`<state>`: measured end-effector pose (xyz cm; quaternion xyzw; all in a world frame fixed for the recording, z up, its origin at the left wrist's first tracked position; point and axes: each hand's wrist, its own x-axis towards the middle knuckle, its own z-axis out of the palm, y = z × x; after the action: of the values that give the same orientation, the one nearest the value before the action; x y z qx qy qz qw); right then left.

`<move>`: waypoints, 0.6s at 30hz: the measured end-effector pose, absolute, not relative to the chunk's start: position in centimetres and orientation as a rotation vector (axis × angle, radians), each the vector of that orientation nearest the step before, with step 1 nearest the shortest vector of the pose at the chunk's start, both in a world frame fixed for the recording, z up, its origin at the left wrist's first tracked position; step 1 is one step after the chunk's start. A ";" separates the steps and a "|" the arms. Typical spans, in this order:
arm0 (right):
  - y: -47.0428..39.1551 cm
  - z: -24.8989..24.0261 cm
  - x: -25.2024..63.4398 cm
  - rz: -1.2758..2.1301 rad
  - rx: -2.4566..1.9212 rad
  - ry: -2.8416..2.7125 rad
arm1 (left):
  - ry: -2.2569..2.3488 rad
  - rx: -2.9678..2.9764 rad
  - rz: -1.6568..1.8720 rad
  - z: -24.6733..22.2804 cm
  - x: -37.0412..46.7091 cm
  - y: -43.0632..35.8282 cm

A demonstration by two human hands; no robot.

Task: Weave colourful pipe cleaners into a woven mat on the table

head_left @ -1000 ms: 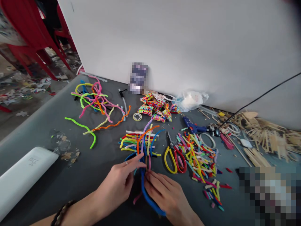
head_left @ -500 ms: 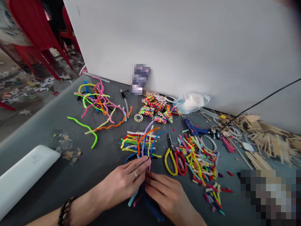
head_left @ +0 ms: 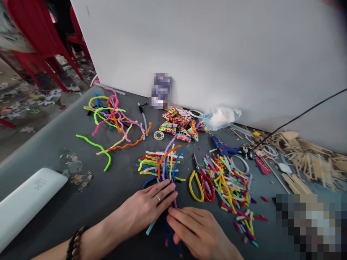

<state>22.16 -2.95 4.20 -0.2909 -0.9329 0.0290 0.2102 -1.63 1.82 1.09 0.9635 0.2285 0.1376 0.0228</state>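
Observation:
A lattice of crossed fuzzy stems [head_left: 162, 164] in many colours lies on the grey table in front of me. My left hand [head_left: 151, 202], with a ring and a beaded bracelet, presses its fingers together on the lattice's near edge. A light blue stem end sticks out beneath it. Just to the right and nearer, my right hand [head_left: 193, 227] has its fingers bent and pinched on the near ends of stems, a pink and dark blue one among them. Scissors [head_left: 202, 186] with yellow and red handles lie right of the lattice.
Cut stem pieces [head_left: 230, 180], a blue glue gun [head_left: 223, 146] and wooden sticks [head_left: 303, 155] lie to the right. Long stems [head_left: 111, 115] are at the back left, woven pouches [head_left: 180, 124] at the back, and a white case [head_left: 32, 206] at the left edge.
My right hand has moved slightly down and right, away from my left hand, and its fingers are more bent. My left hand's fingers have spread a little over the stems.

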 end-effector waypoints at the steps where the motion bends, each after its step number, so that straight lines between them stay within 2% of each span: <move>1: -2.9 4.3 22.1 0.086 -0.808 -2.586 | 0.699 2.994 0.433 1.0 -1.6 1.8; 13: -1.9 4.1 22.3 -0.045 -1.034 -2.513 | 0.702 3.160 0.439 0.8 -1.2 1.6; 18: -1.5 3.9 25.1 -0.101 -1.552 -2.123 | 0.665 3.068 0.329 1.6 -1.7 2.0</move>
<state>25.10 -1.50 3.92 -0.5708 -0.7805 -0.0372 0.2522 -1.65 1.98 1.62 0.9720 0.2106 0.1042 -0.0071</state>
